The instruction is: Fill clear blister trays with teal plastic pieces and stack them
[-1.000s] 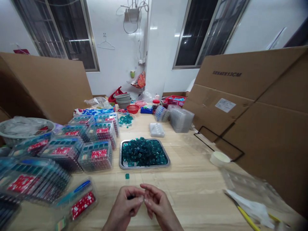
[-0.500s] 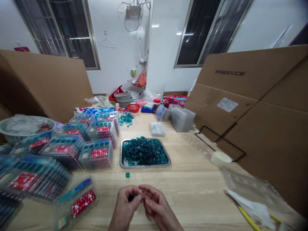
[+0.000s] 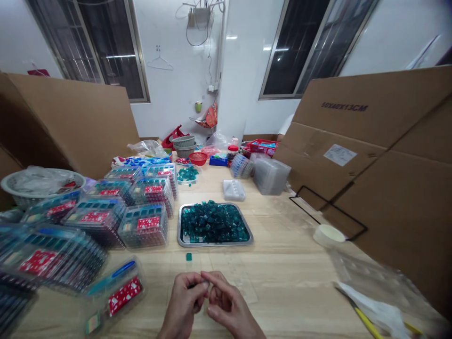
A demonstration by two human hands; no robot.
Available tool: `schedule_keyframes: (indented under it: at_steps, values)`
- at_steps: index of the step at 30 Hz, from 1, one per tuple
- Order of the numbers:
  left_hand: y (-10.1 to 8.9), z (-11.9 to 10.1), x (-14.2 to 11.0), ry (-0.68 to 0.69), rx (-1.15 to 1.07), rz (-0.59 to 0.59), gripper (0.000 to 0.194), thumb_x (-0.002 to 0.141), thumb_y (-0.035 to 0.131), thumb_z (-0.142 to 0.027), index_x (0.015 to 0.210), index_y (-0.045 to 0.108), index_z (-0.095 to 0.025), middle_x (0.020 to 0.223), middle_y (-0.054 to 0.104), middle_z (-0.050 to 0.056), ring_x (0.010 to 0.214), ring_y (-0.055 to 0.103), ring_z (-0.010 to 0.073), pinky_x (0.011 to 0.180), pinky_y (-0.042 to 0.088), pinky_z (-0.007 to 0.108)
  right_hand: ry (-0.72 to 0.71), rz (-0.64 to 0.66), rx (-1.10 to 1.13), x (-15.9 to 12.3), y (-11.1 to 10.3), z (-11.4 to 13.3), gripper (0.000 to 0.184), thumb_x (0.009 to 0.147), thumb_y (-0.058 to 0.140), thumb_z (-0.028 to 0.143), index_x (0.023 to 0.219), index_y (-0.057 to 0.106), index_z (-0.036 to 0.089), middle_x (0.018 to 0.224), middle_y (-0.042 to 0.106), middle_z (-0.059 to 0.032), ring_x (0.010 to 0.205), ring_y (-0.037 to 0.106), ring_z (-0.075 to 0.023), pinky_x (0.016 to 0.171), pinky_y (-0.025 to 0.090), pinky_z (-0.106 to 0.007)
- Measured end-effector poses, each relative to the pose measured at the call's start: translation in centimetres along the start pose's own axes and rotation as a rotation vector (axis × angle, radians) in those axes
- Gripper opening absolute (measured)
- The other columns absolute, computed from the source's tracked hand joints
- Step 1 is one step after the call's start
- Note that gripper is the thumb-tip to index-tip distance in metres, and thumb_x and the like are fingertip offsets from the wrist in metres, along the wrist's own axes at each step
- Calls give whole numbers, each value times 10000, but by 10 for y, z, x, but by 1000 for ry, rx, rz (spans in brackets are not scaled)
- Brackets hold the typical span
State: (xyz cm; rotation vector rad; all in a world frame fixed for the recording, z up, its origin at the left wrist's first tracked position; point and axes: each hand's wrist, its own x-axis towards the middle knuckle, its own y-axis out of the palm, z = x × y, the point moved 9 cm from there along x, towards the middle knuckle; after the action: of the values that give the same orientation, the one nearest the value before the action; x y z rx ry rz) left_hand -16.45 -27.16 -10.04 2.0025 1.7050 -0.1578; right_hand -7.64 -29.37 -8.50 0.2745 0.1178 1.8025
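Observation:
My left hand (image 3: 187, 301) is closed in a pinch at the front middle of the table; a small thing at its fingertips is too hidden to name. Against those fingertips rests the index finger of my right hand (image 3: 229, 306), its thumb held apart and the other fingers bent. Just beyond my hands lies a single teal square piece (image 3: 189, 257). Farther back a metal tray (image 3: 216, 244) carries a heap of glossy teal pieces (image 3: 212, 223). A clear flat plastic sheet or lid (image 3: 249, 289) lies partly behind my right hand.
Stacked clear cases (image 3: 143, 226) with red patterned cards fill the left side. One separate case (image 3: 118, 294) lies front left. To the right are a tape roll (image 3: 329, 234), a yellow-handled tool (image 3: 365, 322) and a large cardboard box (image 3: 356, 136). Clear containers (image 3: 270, 174) stand farther back.
My right thumb has moved away from the fingertips, and my right index finger now reaches over the left ones. The dark thing seen in my left hand is now hidden. The view shifted slightly.

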Motion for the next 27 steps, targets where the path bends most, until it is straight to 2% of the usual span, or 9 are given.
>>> schedule_keyframes:
  at_steps: [3, 7, 9, 12, 16, 22, 27]
  values:
    - [2, 5, 1, -51, -15, 82, 164, 500, 656, -266, 486, 558, -134, 352, 401, -62, 326, 244, 21, 389, 67, 212, 4, 5, 15, 3, -4, 12, 419, 721, 706, 459, 1097, 658, 280, 898, 495, -11, 646, 429, -96, 586, 340, -241]
    - [5, 13, -2, -133, 4, 182, 120, 482, 643, -225, 522, 606, -118, 343, 426, -54, 301, 262, 20, 373, 55, 213, 62, 122, -110, 9, 0, 30, 331, 718, 708, 463, 922, 715, 203, 788, 481, 4, 664, 438, -113, 611, 341, -245]
    - [5, 15, -4, -167, -5, 189, 100, 463, 628, -195, 522, 602, -119, 349, 447, -46, 300, 269, 18, 372, 48, 210, 88, 176, -195, 11, 2, 38, 314, 726, 699, 474, 849, 716, 185, 770, 489, 3, 694, 460, -126, 641, 357, -251]
    - [4, 19, -8, -217, -62, 174, 106, 433, 620, -178, 515, 567, -135, 362, 489, -28, 300, 297, 24, 377, 46, 206, 102, 193, -276, 15, 4, 45, 341, 730, 681, 507, 767, 698, 168, 747, 509, -2, 721, 489, -144, 670, 382, -263]
    - [-3, 27, -11, -270, -177, 101, 201, 430, 654, -179, 599, 548, -157, 406, 542, -18, 334, 365, 41, 396, 71, 195, 85, 168, -353, 16, 4, 47, 324, 760, 660, 484, 738, 671, 161, 744, 522, -9, 720, 504, -152, 655, 390, -262]
    - [-5, 28, -11, -240, -287, 44, 302, 435, 753, -211, 658, 557, -152, 460, 574, -9, 372, 409, 50, 407, 115, 188, -14, 54, -490, 15, -2, 47, 185, 830, 605, 285, 691, 610, 162, 723, 511, -3, 701, 509, -143, 636, 381, -252]
    - [-1, 23, -11, -240, -367, 60, 352, 457, 809, -323, 656, 590, -134, 507, 585, 5, 371, 393, 42, 392, 103, 187, -10, -77, -418, 14, -15, 36, 180, 812, 621, 296, 692, 633, 162, 695, 515, 0, 654, 494, -131, 588, 368, -240]
